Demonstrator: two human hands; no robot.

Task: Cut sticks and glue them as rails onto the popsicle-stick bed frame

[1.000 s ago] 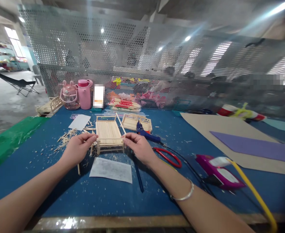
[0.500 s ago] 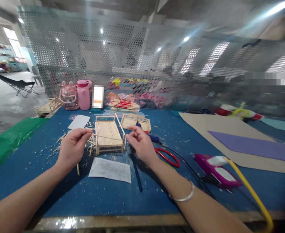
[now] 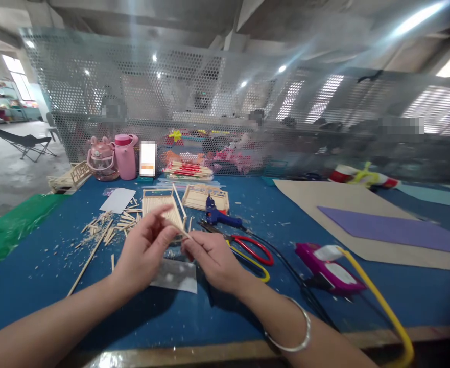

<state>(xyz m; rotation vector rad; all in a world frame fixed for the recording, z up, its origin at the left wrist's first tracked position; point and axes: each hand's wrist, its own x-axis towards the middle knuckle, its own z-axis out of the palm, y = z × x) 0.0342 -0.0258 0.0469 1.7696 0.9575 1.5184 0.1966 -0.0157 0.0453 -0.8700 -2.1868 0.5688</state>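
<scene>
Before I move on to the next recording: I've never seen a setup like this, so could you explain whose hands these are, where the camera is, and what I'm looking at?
There is no robot: these are a person's bare hands, seen by a camera worn on the head, looking forward and down. The right hand pinches a thin wooden stick. The left hand has its fingers at the stick too, but whether they grip it is hard to tell. On the blue table are a small slatted wooden frame, loose stick pieces, a blue glue gun and scissors with red and yellow handles.
</scene>
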